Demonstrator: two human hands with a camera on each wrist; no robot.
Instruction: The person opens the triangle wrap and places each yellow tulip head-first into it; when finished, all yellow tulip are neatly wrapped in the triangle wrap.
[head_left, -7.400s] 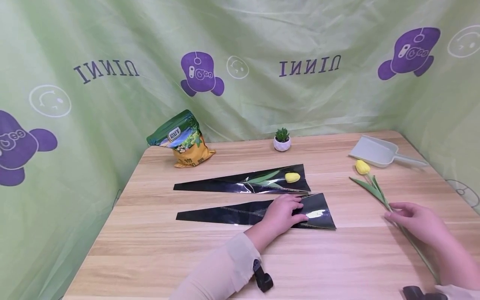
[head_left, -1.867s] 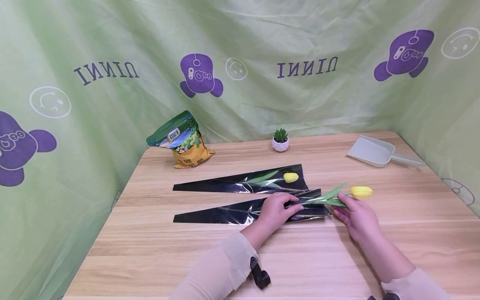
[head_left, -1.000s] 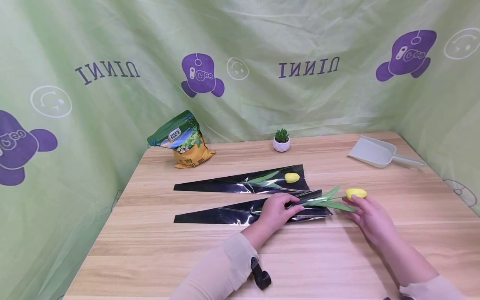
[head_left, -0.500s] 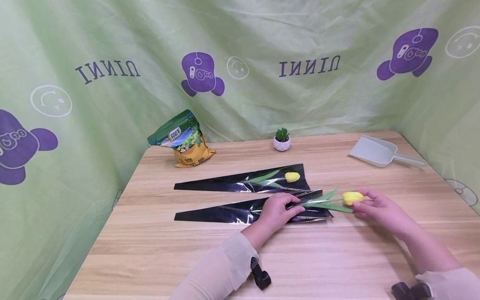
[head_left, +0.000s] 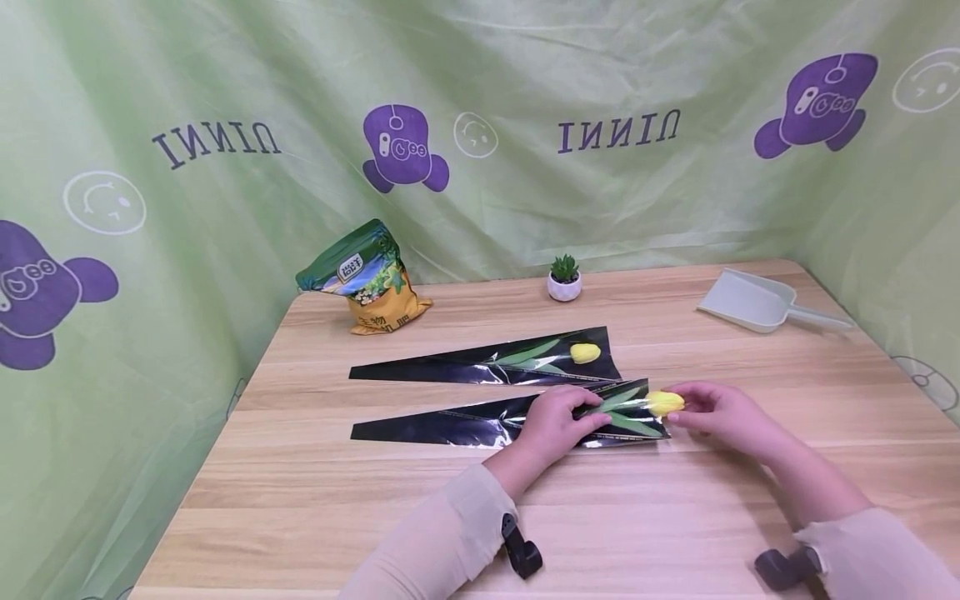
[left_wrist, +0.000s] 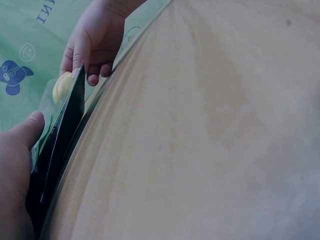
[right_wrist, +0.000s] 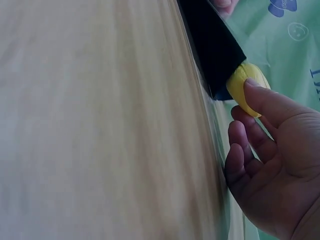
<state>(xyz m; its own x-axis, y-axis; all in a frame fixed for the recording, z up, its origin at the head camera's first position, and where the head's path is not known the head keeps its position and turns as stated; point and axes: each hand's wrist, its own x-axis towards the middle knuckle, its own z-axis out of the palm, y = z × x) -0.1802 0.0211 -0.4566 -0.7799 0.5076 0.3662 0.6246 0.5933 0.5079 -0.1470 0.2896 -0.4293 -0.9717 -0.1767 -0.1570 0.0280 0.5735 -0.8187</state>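
A black-and-clear flower sleeve [head_left: 442, 427] lies nearest me on the table, its wide mouth to the right. My left hand [head_left: 558, 421] grips it near that mouth, thumb on the near side and fingers across the top. Inside the sleeve are the green leaves of a yellow tulip [head_left: 665, 404]; its bloom sits at the mouth, partly sticking out. With thumb and fingers my right hand [head_left: 723, 417] pinches the bloom, which the right wrist view shows as a yellow head [right_wrist: 239, 89] between thumb and fingertips. The stem is hidden under my left hand.
Behind lies a second black sleeve [head_left: 420, 369] holding another yellow tulip [head_left: 585, 353]. Along the back stand a green and orange bag [head_left: 367, 283] and a small potted succulent [head_left: 564, 279]. A grey dustpan [head_left: 750, 302] is at the back right of the wooden table [head_left: 300, 517].
The tulip has slid leftward into the near sleeve, its leaves now inside. My right hand moved from the stem to the bloom and followed it left. My left hand has stayed on the sleeve.
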